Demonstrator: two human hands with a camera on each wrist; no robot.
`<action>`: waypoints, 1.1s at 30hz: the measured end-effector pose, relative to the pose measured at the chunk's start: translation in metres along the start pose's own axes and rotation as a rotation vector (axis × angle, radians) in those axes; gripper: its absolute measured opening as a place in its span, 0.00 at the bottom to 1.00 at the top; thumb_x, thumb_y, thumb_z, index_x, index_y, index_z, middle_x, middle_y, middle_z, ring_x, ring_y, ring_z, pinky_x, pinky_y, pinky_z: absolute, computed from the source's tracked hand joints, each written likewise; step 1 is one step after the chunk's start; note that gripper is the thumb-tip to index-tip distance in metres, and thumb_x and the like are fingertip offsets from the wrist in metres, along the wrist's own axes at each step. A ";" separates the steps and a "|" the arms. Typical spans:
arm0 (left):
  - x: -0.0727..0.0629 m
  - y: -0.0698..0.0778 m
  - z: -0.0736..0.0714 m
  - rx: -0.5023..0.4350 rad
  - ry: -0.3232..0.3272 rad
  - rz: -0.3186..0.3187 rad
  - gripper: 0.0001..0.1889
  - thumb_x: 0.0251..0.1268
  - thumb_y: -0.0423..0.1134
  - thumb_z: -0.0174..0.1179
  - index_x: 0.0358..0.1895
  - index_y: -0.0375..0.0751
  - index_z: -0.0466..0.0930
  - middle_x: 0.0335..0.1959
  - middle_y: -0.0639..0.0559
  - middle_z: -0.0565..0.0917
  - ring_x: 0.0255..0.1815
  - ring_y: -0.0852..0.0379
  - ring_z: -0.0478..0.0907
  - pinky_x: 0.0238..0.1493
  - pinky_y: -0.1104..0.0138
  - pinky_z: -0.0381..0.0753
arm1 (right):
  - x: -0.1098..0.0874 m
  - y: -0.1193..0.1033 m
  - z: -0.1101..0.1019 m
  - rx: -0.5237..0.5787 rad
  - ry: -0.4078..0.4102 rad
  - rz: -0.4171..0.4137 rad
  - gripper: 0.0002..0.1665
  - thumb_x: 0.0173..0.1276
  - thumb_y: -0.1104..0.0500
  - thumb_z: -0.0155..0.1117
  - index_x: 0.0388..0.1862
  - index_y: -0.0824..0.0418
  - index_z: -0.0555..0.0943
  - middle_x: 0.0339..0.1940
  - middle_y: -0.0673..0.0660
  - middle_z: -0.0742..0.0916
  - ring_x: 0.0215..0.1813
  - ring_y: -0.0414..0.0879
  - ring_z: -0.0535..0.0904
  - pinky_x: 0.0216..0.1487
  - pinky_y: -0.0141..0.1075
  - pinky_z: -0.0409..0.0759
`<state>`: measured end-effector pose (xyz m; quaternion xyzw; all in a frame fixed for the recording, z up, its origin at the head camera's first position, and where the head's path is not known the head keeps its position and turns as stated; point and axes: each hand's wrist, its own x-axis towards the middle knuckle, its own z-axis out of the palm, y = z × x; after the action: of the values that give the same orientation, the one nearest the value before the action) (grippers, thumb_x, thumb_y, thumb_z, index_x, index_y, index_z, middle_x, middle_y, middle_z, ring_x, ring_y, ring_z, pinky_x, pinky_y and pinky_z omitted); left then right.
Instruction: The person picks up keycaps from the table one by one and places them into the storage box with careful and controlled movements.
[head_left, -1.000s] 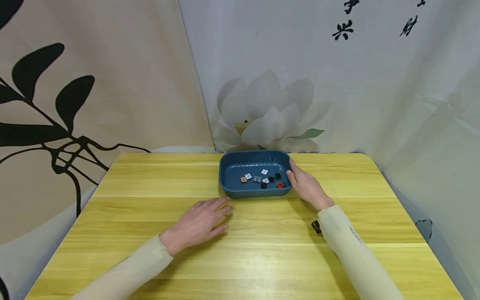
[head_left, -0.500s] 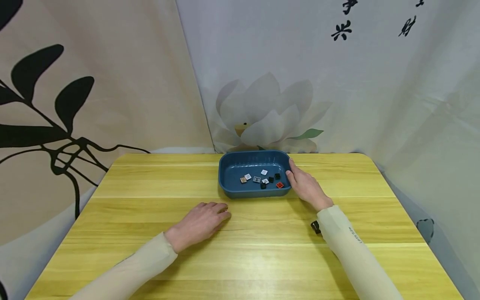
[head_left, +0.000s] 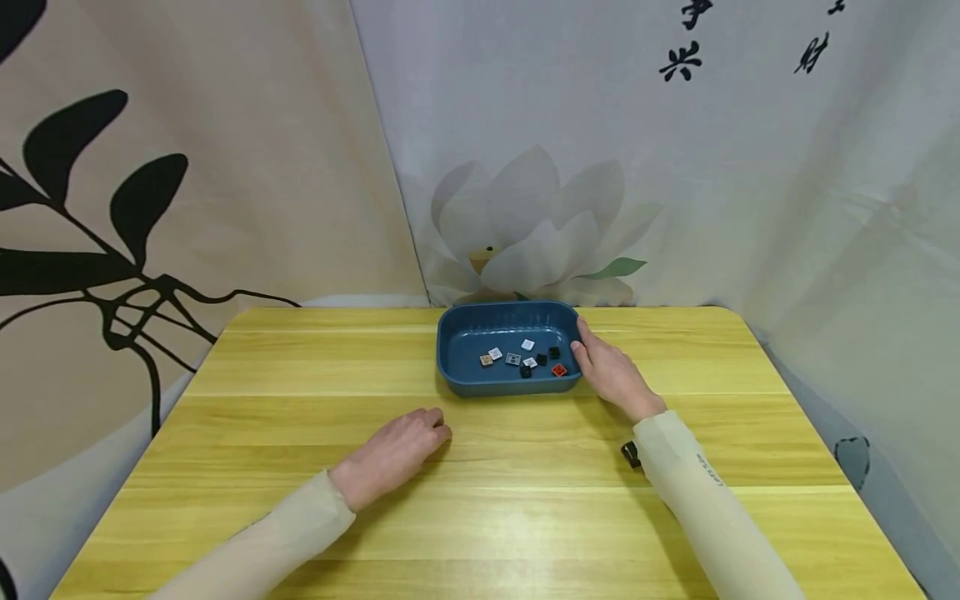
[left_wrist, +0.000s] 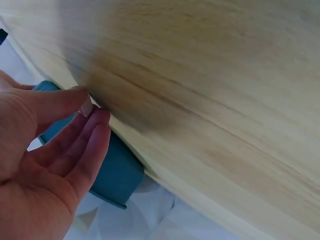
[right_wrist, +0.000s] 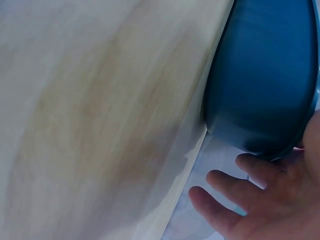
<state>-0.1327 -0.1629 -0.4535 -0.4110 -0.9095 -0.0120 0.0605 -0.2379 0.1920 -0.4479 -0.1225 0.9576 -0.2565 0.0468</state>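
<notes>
In the head view a deep blue rectangular tray (head_left: pixel 480 388) stands on the wooden table, holding several small square keycap-like pieces, among them a red one (head_left: pixel 558 370), a tan one (head_left: pixel 486 361) and a white one (head_left: pixel 528 345). My left hand (head_left: pixel 397 454) is low over the table, in front and left of the tray. The left wrist view shows its thumb and fingertips pinching a small whitish piece (left_wrist: pixel 86 106), partly hidden by the fingers. My right hand (head_left: pixel 615 377) grips the tray's right end at the rim, its other fingers spread below the rim in the right wrist view.
The tray stands near the back edge of the light wooden table (head_left: pixel 525 517). Behind hangs a printed curtain (head_left: pixel 300 167) with a flower and dark leaves. A black object (head_left: pixel 631 454) shows at the right sleeve.
The left hand's spread fingers have drawn together into a pinch, and the hand has shifted slightly down, away from the tray. The right hand and tray have stayed in place.
</notes>
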 end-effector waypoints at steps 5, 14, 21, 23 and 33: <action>0.001 0.001 -0.005 0.004 0.050 -0.001 0.15 0.56 0.17 0.69 0.43 0.38 0.88 0.37 0.47 0.83 0.34 0.55 0.80 0.36 0.66 0.85 | 0.000 0.000 0.000 0.000 0.001 0.000 0.38 0.88 0.49 0.39 0.86 0.66 0.46 0.82 0.68 0.62 0.78 0.66 0.64 0.75 0.59 0.64; 0.012 0.005 -0.033 0.025 0.151 -0.038 0.19 0.57 0.23 0.73 0.52 0.42 0.89 0.46 0.48 0.86 0.43 0.53 0.83 0.47 0.60 0.86 | 0.001 0.000 -0.001 0.004 -0.001 0.007 0.38 0.88 0.49 0.39 0.86 0.65 0.46 0.82 0.67 0.62 0.78 0.66 0.64 0.75 0.59 0.64; 0.021 0.002 -0.044 0.041 0.229 -0.045 0.17 0.59 0.29 0.75 0.52 0.41 0.89 0.47 0.48 0.87 0.46 0.51 0.84 0.50 0.56 0.85 | 0.001 0.001 0.000 0.003 0.001 0.003 0.38 0.88 0.49 0.39 0.86 0.65 0.46 0.82 0.68 0.62 0.78 0.66 0.64 0.75 0.59 0.64; 0.025 0.001 -0.046 0.042 0.241 -0.047 0.17 0.59 0.29 0.75 0.52 0.41 0.88 0.48 0.48 0.86 0.47 0.50 0.84 0.51 0.56 0.85 | 0.001 0.001 0.000 0.005 0.003 0.004 0.38 0.88 0.49 0.39 0.86 0.65 0.46 0.82 0.67 0.62 0.78 0.66 0.64 0.75 0.59 0.64; 0.043 -0.008 -0.050 0.008 0.320 -0.097 0.17 0.59 0.30 0.75 0.52 0.40 0.89 0.47 0.48 0.87 0.44 0.52 0.83 0.44 0.60 0.84 | 0.001 0.002 0.001 -0.001 0.000 0.006 0.38 0.88 0.49 0.39 0.86 0.65 0.46 0.82 0.67 0.61 0.79 0.66 0.63 0.75 0.59 0.63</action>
<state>-0.1614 -0.1397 -0.3987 -0.3593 -0.9071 -0.0764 0.2056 -0.2391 0.1926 -0.4499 -0.1195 0.9581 -0.2560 0.0477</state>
